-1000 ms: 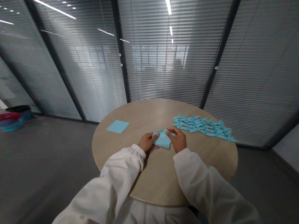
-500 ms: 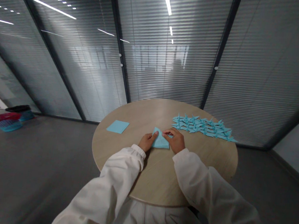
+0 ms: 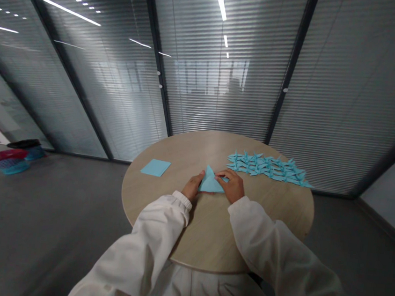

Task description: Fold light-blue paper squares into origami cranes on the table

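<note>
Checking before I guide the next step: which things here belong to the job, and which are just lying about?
Part of the job: folded blue paper, left hand, right hand, blue paper square, paper cranes.

Just lying about: red and blue baskets on the floor.

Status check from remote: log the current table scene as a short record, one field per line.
Left hand: left hand against the left side of the folded blue paper triangle
Right hand: right hand on the triangle's right corner
Loose sheet: flat square blue paper, left of the hands
Finished pieces: rows of blue origami cranes, far right of the table
Surface: round wood-look table
Floor: red and blue plastic baskets, far left
</note>
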Demonstrator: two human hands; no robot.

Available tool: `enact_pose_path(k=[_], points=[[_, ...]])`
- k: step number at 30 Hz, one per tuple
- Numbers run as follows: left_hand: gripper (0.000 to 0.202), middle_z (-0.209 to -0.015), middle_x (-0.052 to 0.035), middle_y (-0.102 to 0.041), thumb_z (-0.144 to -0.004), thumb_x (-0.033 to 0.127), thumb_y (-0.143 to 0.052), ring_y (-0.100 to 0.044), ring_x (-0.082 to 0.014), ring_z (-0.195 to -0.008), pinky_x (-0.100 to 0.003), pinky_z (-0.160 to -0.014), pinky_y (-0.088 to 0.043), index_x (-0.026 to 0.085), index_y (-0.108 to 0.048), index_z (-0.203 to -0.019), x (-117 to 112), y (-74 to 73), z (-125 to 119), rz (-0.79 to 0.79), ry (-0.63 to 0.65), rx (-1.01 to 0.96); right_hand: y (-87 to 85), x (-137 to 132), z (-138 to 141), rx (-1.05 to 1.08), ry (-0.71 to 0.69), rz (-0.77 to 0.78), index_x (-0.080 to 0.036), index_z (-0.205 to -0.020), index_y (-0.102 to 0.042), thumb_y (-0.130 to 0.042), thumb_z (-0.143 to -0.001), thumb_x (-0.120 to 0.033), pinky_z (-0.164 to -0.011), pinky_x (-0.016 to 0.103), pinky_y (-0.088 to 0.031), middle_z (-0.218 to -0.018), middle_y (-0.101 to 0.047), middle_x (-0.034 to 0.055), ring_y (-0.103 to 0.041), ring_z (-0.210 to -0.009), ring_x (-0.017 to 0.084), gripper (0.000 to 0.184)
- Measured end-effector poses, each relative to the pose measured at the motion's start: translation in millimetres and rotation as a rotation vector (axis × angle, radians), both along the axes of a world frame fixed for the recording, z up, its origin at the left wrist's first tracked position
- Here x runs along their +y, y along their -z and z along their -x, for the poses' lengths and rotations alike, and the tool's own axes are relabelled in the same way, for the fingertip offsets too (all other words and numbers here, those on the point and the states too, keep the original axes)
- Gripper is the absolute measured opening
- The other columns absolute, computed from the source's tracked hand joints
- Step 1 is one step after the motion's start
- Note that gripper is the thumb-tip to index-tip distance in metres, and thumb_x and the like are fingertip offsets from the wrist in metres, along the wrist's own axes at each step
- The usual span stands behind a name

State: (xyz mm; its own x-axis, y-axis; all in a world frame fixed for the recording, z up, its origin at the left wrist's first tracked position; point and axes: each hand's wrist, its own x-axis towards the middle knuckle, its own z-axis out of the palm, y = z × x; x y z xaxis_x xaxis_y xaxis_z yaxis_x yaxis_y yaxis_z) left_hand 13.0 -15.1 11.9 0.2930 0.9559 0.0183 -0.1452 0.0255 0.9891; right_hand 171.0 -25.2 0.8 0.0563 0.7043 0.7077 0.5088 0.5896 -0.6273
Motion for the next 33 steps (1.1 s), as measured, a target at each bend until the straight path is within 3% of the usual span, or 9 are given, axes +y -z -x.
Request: enact_pose_path(k=[5,9,16,21,24,28,33], points=[[0.052,-0.066,-0.0071,-0.066,-0.067,0.059,-0.062,-0.055,-0.0152,-0.056,-0.027,-0.059,-0.043,0.01,-0.069,-0.081,-1.7,-3.5,0.7,-0.091,-0.004,0.026,1.1,1.6,0.1,-0.029,-0.008,-0.026,-0.02,-0.078,-0.068,-0.06,-0.078,-0.024,-0.076,0.031,-0.046,-0.081,-0.065,0.0045,-0.059,-0.08,0.017,0.009],[0.048,-0.072,-0.0077,-0.067,-0.068,0.054,-0.064,-0.056,-0.0162,-0.063,-0.028,-0.063,-0.043,0.011,-0.069,-0.089,1.4,-0.3,2.0,-0.098,0.049,-0.01,0.0,0.2,2.5,-0.023,-0.025,-0.02,-0.02,-0.077,-0.068,-0.06,-0.078,-0.025,-0.068,0.028,-0.047,-0.079,-0.064,0.0047,-0.059,-0.075,0.016,0.009],[0.05,-0.063,-0.0011,-0.058,-0.063,0.054,-0.069,-0.046,-0.0092,-0.055,-0.022,-0.054,-0.035,0.01,-0.068,-0.087,8.4,6.5,3.7,-0.138,0.034,0.045,0.1,-1.4,5.8,0.0,-0.095,-0.022,-0.018,-0.077,-0.067,-0.061,-0.078,-0.027,-0.061,0.025,-0.048,-0.081,-0.063,0.0061,-0.058,-0.077,0.016,0.011],[0.052,-0.061,-0.0004,-0.055,-0.06,0.057,-0.069,-0.044,-0.0087,-0.056,-0.022,-0.055,-0.032,0.009,-0.068,-0.08,8.9,5.3,3.9,-0.213,0.028,0.112,-1.7,-2.1,6.3,0.008,-0.106,0.065,-0.018,-0.077,-0.065,-0.053,-0.083,-0.03,-0.063,0.027,-0.048,-0.08,-0.063,0.0065,-0.058,-0.074,0.016,0.018],[0.051,-0.065,-0.0018,-0.057,-0.061,0.057,-0.068,-0.046,-0.0098,-0.059,-0.023,-0.059,-0.034,0.009,-0.068,-0.079,8.3,4.5,3.8,-0.238,0.044,0.141,-0.7,-1.2,5.2,0.068,-0.133,0.147,-0.018,-0.085,-0.064,-0.054,-0.081,-0.031,-0.065,0.027,-0.048,-0.082,-0.064,0.005,-0.059,-0.075,0.016,0.016],[0.051,-0.061,-0.0009,-0.054,-0.061,0.059,-0.066,-0.043,-0.0095,-0.056,-0.023,-0.057,-0.033,0.01,-0.068,-0.074,6.8,3.2,4.0,-0.242,0.047,0.185,2.4,2.3,3.3,0.17,-0.194,0.216,-0.019,-0.1,-0.062,-0.058,-0.076,-0.032,-0.066,0.027,-0.048,-0.081,-0.063,0.0032,-0.058,-0.073,0.015,0.027],[0.052,-0.059,0.0002,-0.051,-0.062,0.061,-0.064,-0.041,-0.0093,-0.055,-0.023,-0.055,-0.031,0.01,-0.067,-0.071,6.4,3.8,4.6,-0.259,0.044,0.228,4.7,7.4,2.2,0.232,-0.271,0.252,-0.019,-0.088,-0.067,-0.063,-0.07,-0.035,-0.066,0.028,-0.048,-0.083,-0.061,0.0043,-0.056,-0.072,0.015,0.024]])
